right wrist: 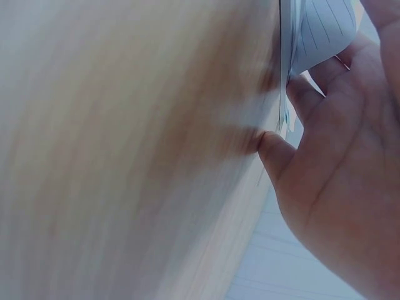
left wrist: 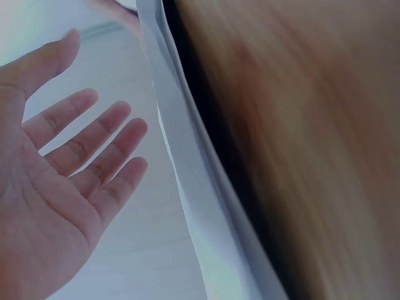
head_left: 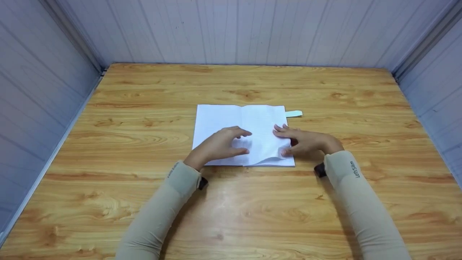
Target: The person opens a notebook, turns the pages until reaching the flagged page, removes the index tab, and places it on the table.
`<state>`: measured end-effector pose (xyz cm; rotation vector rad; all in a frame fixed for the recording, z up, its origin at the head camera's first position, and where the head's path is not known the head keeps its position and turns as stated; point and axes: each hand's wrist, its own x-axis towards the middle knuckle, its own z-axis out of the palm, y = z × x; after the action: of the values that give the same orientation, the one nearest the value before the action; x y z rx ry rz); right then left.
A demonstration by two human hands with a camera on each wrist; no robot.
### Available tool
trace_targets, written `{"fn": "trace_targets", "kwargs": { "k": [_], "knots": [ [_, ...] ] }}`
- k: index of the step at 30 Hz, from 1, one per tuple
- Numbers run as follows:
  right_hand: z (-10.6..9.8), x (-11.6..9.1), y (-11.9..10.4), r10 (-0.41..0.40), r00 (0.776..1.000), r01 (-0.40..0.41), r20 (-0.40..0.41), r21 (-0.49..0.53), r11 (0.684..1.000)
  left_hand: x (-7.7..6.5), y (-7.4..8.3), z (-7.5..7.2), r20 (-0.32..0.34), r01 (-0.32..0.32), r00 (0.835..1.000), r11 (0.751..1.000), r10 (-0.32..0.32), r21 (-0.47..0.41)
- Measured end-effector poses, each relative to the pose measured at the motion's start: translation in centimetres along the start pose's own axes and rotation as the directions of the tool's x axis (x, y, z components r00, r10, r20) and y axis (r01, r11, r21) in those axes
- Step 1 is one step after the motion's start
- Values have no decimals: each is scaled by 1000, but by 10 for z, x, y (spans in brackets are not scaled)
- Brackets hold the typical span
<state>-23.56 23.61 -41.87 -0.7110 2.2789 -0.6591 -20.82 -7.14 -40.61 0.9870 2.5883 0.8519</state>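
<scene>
An open notebook (head_left: 220,121) with white, faintly lined pages lies on the wooden table. Over its middle, near the fold, is my left hand (head_left: 220,143), holding nothing; its thumb and fingers are apart, and the left wrist view shows the bare palm (left wrist: 47,206). My right hand (head_left: 306,141) is at the notebook's right edge, fingers spread and touching the right-hand page (head_left: 263,133). The lower corner of that page is raised by the right thumb. In the right wrist view a curled lined page (right wrist: 325,34) stands beside the fingers and partly hides them.
A pale strip (head_left: 294,114) sticks out past the notebook's upper right edge. The wooden table (head_left: 231,213) is bounded by panelled walls (head_left: 234,32) at the back and both sides. A dark device sits under each wrist.
</scene>
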Motion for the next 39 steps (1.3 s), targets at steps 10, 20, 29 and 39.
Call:
{"fn": "trace_targets", "kwargs": {
  "k": [10,20,29,39],
  "knots": [
    [2,-3,-1,-15,1000,15,-14,35,999,18,19,16,46,-39,998,999,39,-3],
    [2,-2,-1,-27,1000,28,-13,30,999,26,30,26,90,-39,995,998,35,46],
    [3,0,-1,-23,1000,23,-11,18,1000,33,37,35,112,-79,991,995,72,67],
    [2,-1,1,-68,998,68,-4,26,997,38,40,39,110,-98,990,993,90,72]
  ]
}}
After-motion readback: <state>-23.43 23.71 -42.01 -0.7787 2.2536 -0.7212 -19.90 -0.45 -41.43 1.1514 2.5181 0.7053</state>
